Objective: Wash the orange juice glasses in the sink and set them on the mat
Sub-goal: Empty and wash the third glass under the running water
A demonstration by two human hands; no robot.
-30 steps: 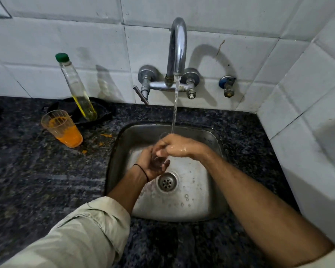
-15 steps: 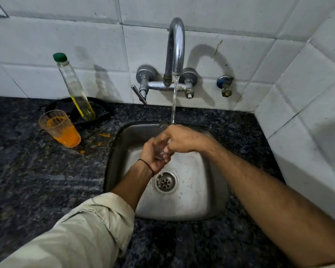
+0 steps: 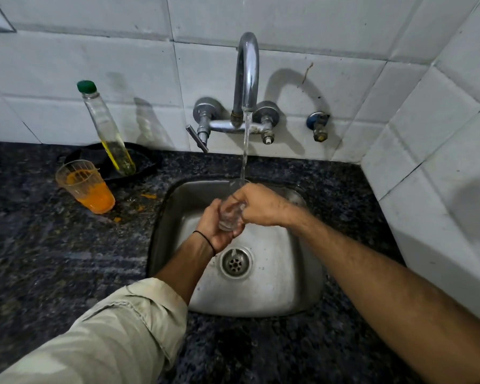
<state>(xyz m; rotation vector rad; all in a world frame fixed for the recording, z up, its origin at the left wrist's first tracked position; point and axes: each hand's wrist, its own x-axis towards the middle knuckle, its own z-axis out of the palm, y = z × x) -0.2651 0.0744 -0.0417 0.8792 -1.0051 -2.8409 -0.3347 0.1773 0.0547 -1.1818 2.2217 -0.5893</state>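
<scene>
Broadly, the dark speckled stone counter [image 3: 67, 273] fills the lower part of the view, with a square stainless steel sink [image 3: 275, 286] sunk into it below a white tiled wall [image 3: 94, 65]. Both forearms reach over the basin from the near edge, the left one in a rolled beige sleeve [image 3: 117, 333], the right one bare. A curved chrome tap [image 3: 247, 73] on the wall runs a thin stream of water [image 3: 245, 145] down onto the hands. The left hand [image 3: 214, 225], a black band at its wrist, cups a small clear drinking glass [image 3: 229, 217] from below, its fingers wrapped round the body. The right hand [image 3: 258, 206] comes over the top, fingers closed on the glass's upper part. The glass sits above the round drain [image 3: 235, 262], tilted, under the stream.

Compared with a moment ago, the hands have stayed in the same hold, lifted slightly towards the spout.

On the counter left of the sink, a ribbed clear plastic cup [image 3: 85, 187] stands upright with orange juice in its lower third and orange splashes beside it. Just behind, a tall clear bottle with a green cap [image 3: 106, 128] leans on a black mat [image 3: 144, 162], yellowish liquid low inside.
</scene>
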